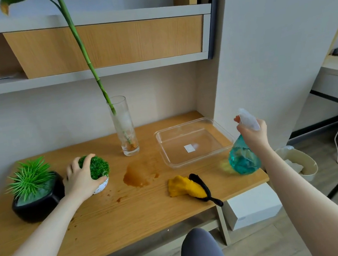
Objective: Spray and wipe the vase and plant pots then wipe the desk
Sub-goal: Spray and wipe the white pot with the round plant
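1. Left hand [80,179] curled round small white pot [101,187] with round green bush, fingers over the foliage, thumb on the pot's front rim; pot sits left of centre on the desk [131,213].
2. Right hand [252,132] gripping the neck of the spray bottle [244,159], index finger up at the trigger; bottle held above the desk's right edge, teal liquid inside, blurred.
3. Black pot [39,204] with spiky green plant near the left edge, just beside the left hand's wrist side; contact unclear.
4. Glass vase [124,129] upright toward the back edge, centre, holding one long green stalk [81,49] leaning left up past the shelf [93,73].
5. Brown spill [136,175] mid-desk, between white pot and clear tray, in front of the vase; smaller brown drops trailing toward the front-left.
6. Clear plastic tray [195,143] toward back-right corner, a white label on its floor, right rim close to the bottle.
7. Yellow cloth [185,186] bunched near the front-right, touching a black brush-like tool [205,189] lying diagonally with its handle reaching the front edge.
8. Beige bin [302,164] on the floor right of the desk, white box [252,207] beneath the right end.
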